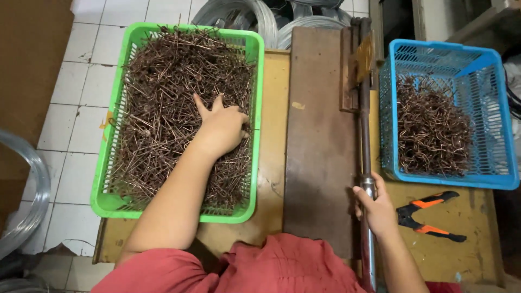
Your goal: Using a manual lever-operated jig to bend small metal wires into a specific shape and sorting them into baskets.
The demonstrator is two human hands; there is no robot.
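Note:
My left hand (222, 126) reaches into a green plastic basket (106, 202) and rests on a heap of thin rusty brown wire pieces (168, 87), fingers curled into the pile; whether it grips any is hidden. My right hand (375, 207) is wrapped around the long metal lever handle (366, 135) of a bending tool. The lever runs along the right edge of a dark brown steel plate (317, 141) on the yellow workbench (274, 108).
A blue plastic basket (496, 108) at the right holds curled, bent wire pieces (431, 133). Orange-and-black pliers (431, 216) lie on the bench beside my right hand. Coils of grey wire (255, 16) sit behind the bench. White tiled floor (76, 97) is at the left.

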